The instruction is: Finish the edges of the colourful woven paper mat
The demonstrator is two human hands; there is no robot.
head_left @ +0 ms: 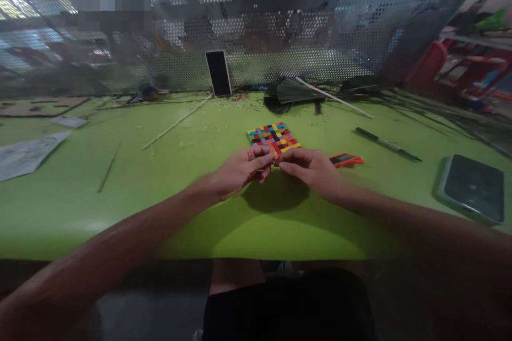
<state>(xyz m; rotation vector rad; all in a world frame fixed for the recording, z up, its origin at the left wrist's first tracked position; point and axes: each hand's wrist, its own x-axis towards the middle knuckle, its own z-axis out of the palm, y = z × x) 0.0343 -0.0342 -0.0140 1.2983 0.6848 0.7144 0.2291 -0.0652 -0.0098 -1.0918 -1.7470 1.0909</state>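
A small woven square (276,136) of many colours is at the middle of the green table, its near edge at the fingertips of both hands. My left hand (248,168) pinches the near left part of the square between thumb and fingers. Close beside it, my right hand (312,170) pinches the near corner, thumb against the forefinger. The fingers partly hide the square's near edge. Just past my right hand lies an orange and black object (347,160), partly covered by that hand.
On the green table (160,224), a phone (218,73) stands at the back. Dark strips (294,91) and a white stick (336,98) lie behind the square. A pen (388,145) and a grey-topped case (474,186) are at right, papers (30,154) at left.
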